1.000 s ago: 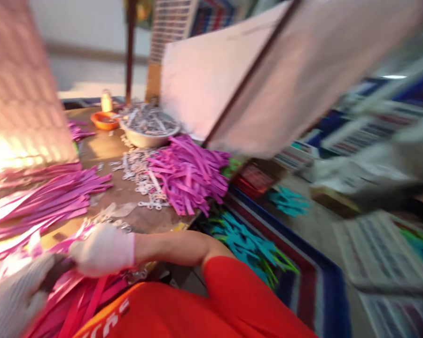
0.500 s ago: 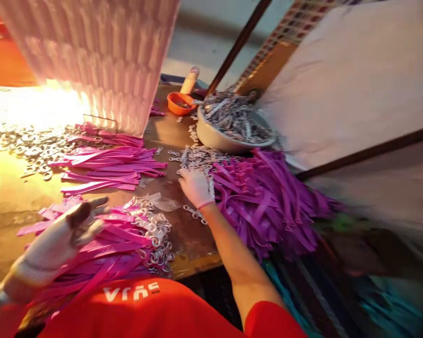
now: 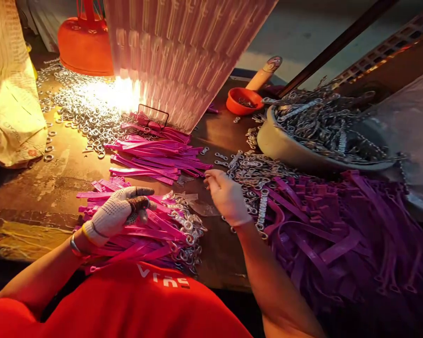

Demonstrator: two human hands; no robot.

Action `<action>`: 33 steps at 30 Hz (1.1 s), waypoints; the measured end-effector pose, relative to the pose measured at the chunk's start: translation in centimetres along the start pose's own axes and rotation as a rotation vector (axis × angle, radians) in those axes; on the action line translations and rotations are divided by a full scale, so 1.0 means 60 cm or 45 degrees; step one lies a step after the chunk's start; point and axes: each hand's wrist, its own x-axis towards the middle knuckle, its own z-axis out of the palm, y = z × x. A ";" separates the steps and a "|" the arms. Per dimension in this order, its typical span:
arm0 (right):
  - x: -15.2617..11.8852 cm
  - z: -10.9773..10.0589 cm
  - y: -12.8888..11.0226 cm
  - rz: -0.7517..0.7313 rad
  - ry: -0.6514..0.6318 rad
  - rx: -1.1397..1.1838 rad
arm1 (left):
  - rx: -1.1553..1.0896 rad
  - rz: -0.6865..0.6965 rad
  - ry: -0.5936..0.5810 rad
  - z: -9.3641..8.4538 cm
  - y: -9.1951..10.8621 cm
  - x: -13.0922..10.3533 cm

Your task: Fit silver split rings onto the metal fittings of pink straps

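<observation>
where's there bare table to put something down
Widest bare table is at left, bordered by the paper bag, the yellow strip and the pink straps. A narrower patch lies at the front edge, between metal rings at the straps' ends and the right forearm. Crowded: beneath the lamp, with loose rings, and at right, with the basin, metal pieces and purple straps.

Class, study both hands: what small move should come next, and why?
Probably bring the right hand leftward to the left hand: the right, curled beside the loose metal pieces, may be pinching something, though that is unclear, while the left, index finger extended, is over the pink straps.
</observation>
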 end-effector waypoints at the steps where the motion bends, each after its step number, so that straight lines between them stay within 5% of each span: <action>1: -0.018 -0.003 -0.038 -0.115 0.017 0.094 | 0.032 0.021 0.016 0.002 0.000 -0.002; 5: -0.077 -0.010 -0.174 -0.360 -0.003 0.316 | 0.088 0.105 -0.079 0.013 0.001 -0.015; 9: -0.092 -0.016 -0.240 -0.223 -0.247 0.700 | 0.206 0.281 -0.304 0.016 0.001 -0.034; 14: -0.085 -0.026 -0.260 0.161 -0.530 1.110 | 0.389 0.404 -0.278 0.007 -0.001 -0.050; 18: -0.094 -0.023 -0.264 0.292 -0.642 1.300 | 0.405 0.440 -0.232 0.006 -0.009 -0.059; 21: -0.107 -0.013 -0.271 0.375 -0.545 1.333 | 0.218 0.472 -0.166 0.014 -0.021 -0.063; 26: -0.124 0.006 -0.282 0.548 -0.150 1.349 | -0.240 0.374 -0.066 0.035 -0.050 -0.064; 33: -0.133 0.016 -0.273 0.282 -0.151 0.969 | -0.307 0.362 0.028 0.035 -0.061 -0.055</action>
